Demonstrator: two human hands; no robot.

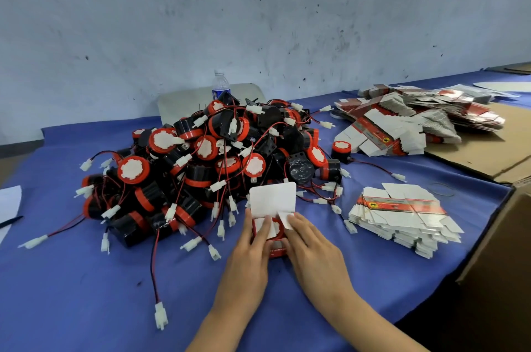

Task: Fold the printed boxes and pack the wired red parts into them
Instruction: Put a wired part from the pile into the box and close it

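A small printed red box (275,248) stands on the blue cloth in front of me, its white lid flap (273,198) upright. My left hand (253,242) grips the box's left side, fingers pressing the left side flap inward. My right hand (307,239) holds the right side, fingers on the right side flap. A red part shows inside the box, mostly hidden by the flaps. Behind it lies a large heap of wired red and black parts (212,159) with white connectors. A banded stack of flat printed boxes (402,216) sits to the right.
More flat boxes (408,121) are piled at the back right on brown cardboard (488,156). A water bottle (220,86) stands behind the heap. A cardboard carton (500,239) rises at the right edge. Loose wires with connectors (160,314) trail toward me. A rubber band (442,189) lies near the carton.
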